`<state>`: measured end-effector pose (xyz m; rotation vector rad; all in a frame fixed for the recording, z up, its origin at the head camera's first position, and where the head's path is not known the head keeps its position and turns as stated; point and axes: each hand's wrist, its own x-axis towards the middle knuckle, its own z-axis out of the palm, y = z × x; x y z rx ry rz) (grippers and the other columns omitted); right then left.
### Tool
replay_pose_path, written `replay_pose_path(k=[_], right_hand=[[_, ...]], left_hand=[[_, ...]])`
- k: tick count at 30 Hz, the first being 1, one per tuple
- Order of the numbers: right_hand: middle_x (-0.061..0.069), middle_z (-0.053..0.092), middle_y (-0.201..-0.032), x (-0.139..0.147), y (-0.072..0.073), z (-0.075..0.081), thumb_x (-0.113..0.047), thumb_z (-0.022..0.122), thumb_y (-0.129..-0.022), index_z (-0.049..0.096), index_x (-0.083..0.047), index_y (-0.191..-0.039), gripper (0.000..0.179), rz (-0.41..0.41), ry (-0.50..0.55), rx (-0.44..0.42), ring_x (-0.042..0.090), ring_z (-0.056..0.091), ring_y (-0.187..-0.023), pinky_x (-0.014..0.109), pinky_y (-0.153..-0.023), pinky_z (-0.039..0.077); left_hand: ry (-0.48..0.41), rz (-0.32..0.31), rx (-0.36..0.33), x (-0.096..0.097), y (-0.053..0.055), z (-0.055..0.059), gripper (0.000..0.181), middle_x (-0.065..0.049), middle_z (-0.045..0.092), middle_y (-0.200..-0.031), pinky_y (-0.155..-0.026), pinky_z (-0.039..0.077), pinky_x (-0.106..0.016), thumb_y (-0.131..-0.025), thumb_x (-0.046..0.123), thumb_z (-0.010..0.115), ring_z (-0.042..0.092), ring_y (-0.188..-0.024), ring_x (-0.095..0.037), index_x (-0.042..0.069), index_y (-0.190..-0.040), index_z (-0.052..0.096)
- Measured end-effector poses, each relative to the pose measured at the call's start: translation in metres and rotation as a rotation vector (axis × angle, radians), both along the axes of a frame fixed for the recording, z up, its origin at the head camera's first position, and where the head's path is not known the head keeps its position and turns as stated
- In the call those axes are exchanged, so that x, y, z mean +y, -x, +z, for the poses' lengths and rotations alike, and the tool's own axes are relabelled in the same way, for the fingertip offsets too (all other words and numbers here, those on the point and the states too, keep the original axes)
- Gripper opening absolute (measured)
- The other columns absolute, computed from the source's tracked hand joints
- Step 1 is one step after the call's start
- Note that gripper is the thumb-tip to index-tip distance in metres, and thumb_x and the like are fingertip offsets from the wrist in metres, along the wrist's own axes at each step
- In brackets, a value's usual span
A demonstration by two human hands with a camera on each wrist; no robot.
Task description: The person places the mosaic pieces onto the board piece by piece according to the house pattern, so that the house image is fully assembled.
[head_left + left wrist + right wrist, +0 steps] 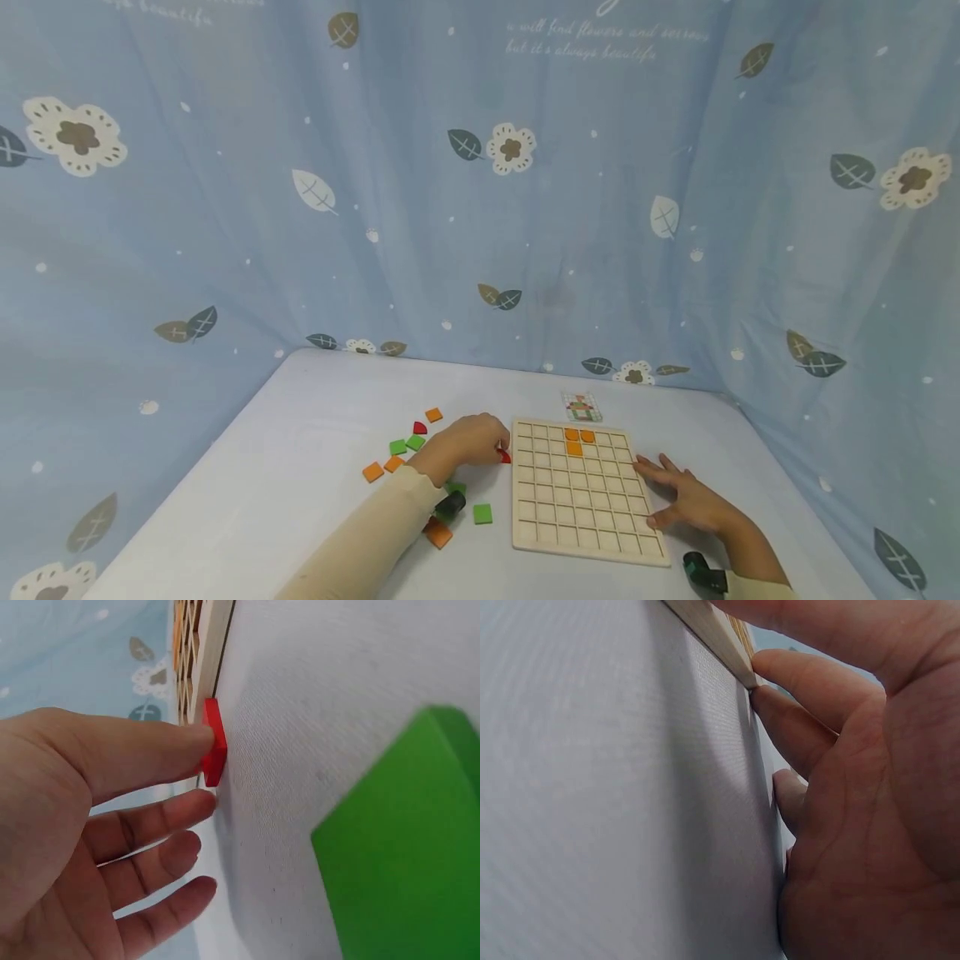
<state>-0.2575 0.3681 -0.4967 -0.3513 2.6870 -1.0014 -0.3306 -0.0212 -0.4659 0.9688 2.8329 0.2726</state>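
Note:
My left hand [474,439] is just left of the wooden grid board [577,500], holding a red quarter-round tile [215,746] low at the table surface. In the left wrist view the thumb presses on the tile; the index finger is mostly hidden behind the thumb, and the other fingers spread loosely. My right hand [686,497] rests at the board's right edge, fingers spread, fingertips touching the rim. Two orange rounded tiles [580,435] and an orange square tile [574,449] sit in cells near the board's far edge.
Left of the board lie loose green tiles [482,514], orange tiles [372,472] and another red tile [420,428]. Some are partly hidden by the left forearm. A small pattern card [582,407] lies beyond the board. A blue printed curtain [525,233] surrounds the white table [322,408].

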Motion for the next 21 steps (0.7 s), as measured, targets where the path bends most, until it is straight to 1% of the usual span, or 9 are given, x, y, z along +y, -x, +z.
replay_pose_path(k=[3,6,10,13,17,21], right_hand=[[0.023,0.025,-0.154,0.002,-0.001,0.001,-0.032,0.087,-0.061,0.044,-0.004,-0.145,0.099,-0.002,-0.001,-0.002,0.055,-0.002,-0.139,0.072,-0.100,-0.011],[0.023,0.025,-0.153,0.003,-0.001,0.001,-0.031,0.087,-0.061,0.044,-0.004,-0.145,0.098,-0.003,0.002,-0.002,0.055,-0.003,-0.139,0.071,-0.101,-0.011],[0.023,0.026,-0.153,0.004,0.000,-0.001,-0.030,0.087,-0.061,0.044,-0.004,-0.145,0.098,0.012,0.015,0.008,0.054,-0.003,-0.139,0.071,-0.101,-0.012],[0.023,0.026,-0.153,0.004,0.000,-0.002,-0.031,0.087,-0.061,0.044,-0.004,-0.145,0.098,0.023,0.016,0.023,0.055,-0.003,-0.139,0.072,-0.100,-0.011],[0.022,0.027,-0.153,0.004,0.001,-0.003,-0.032,0.086,-0.061,0.044,-0.005,-0.145,0.098,0.022,0.005,0.027,0.055,-0.002,-0.139,0.072,-0.100,-0.010],[0.022,0.027,-0.153,0.002,0.001,-0.003,-0.031,0.087,-0.060,0.044,-0.004,-0.145,0.098,0.019,0.017,0.019,0.055,-0.003,-0.139,0.072,-0.100,-0.011]], left_hand=[[-0.023,0.005,-0.028,0.001,0.001,-0.002,0.008,0.012,0.057,-0.081,-0.071,0.047,-0.027,-0.085,0.017,0.073,0.051,-0.075,-0.009,0.023,-0.089,0.073],[-0.043,0.008,-0.050,0.001,0.002,-0.003,0.010,0.012,0.057,-0.082,-0.074,0.047,-0.027,-0.084,0.015,0.074,0.051,-0.078,-0.010,0.023,-0.090,0.074],[-0.049,0.005,-0.060,0.001,0.003,-0.004,0.012,0.013,0.059,-0.086,-0.078,0.047,-0.027,-0.084,0.014,0.074,0.051,-0.080,-0.009,0.022,-0.092,0.074],[-0.040,-0.004,-0.043,-0.002,0.003,-0.002,0.010,0.012,0.060,-0.088,-0.080,0.048,-0.028,-0.085,0.014,0.074,0.051,-0.080,-0.008,0.021,-0.092,0.074],[-0.024,-0.035,0.003,-0.004,0.004,0.002,0.008,0.012,0.060,-0.086,-0.078,0.047,-0.027,-0.085,0.014,0.074,0.052,-0.079,-0.008,0.020,-0.090,0.073],[-0.042,-0.076,0.036,-0.002,0.004,0.007,0.008,0.012,0.060,-0.085,-0.076,0.047,-0.026,-0.084,0.016,0.075,0.052,-0.078,-0.007,0.019,-0.092,0.073]])
